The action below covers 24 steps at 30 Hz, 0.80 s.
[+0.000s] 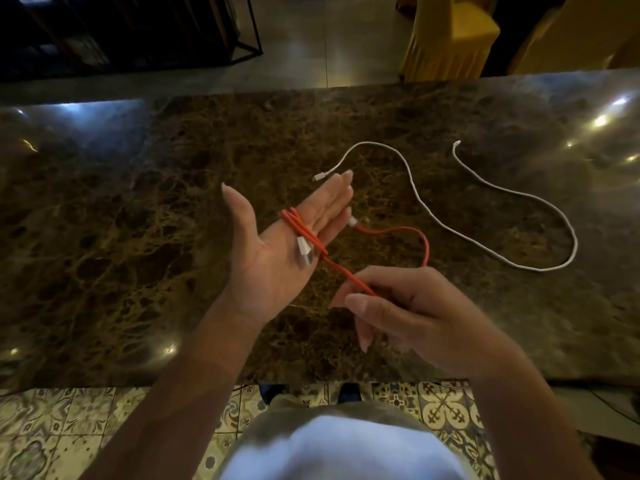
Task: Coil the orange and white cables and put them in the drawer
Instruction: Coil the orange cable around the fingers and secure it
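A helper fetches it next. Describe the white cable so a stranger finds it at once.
On the dark marble counter, look right of the hands. The white cable lies there loose in wide curves, touched by neither hand. The orange cable, by contrast, is wrapped round the left hand's fingers.

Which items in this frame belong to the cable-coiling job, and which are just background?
Job items: orange cable, partly wound round the left hand, fed by the right hand; white cable, loose on the counter.
Background: yellow chair cover. No drawer visible.
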Each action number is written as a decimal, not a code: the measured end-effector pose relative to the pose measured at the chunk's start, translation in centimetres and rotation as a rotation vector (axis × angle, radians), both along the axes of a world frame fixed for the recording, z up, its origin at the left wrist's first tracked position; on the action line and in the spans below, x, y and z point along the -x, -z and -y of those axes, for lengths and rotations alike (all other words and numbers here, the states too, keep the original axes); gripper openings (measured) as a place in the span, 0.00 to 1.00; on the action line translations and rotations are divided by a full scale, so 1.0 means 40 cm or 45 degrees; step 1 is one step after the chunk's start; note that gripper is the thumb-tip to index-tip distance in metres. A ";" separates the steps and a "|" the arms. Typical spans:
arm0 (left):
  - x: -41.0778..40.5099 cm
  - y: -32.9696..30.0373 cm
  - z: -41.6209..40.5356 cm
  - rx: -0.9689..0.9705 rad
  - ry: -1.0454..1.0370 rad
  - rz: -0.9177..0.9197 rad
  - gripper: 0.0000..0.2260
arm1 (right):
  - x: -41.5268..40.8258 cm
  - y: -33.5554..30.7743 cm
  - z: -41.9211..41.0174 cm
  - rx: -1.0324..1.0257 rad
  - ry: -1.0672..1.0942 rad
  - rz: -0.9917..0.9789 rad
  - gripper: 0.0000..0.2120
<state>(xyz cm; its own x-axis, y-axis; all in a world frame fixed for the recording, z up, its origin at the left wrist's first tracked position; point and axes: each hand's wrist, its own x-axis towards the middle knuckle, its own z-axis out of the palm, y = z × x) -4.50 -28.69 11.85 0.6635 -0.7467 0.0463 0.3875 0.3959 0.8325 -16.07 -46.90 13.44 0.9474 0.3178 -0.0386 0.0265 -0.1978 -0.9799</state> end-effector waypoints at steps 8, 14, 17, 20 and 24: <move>0.044 0.026 0.017 -0.379 0.111 0.028 0.62 | -0.028 -0.090 0.020 0.465 -0.234 0.207 0.11; 0.089 0.034 0.033 -0.495 0.304 0.119 0.61 | -0.096 -0.145 0.068 0.358 -0.147 0.216 0.16; 0.116 0.018 0.037 -0.473 0.406 0.110 0.57 | -0.119 -0.140 0.062 0.313 -0.177 0.198 0.16; 0.121 0.000 0.035 -0.423 0.649 0.103 0.62 | -0.140 -0.121 0.052 0.248 -0.239 0.163 0.17; 0.128 -0.007 0.038 -0.275 0.877 0.036 0.61 | -0.160 -0.067 0.059 0.014 -0.213 -0.003 0.18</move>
<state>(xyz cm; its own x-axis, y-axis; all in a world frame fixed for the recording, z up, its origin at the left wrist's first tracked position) -9.62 -30.22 12.14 0.0400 -0.9894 -0.1398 0.4669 -0.1052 0.8780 -9.68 -49.25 16.13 0.8814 0.4703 -0.0451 0.0576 -0.2017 -0.9778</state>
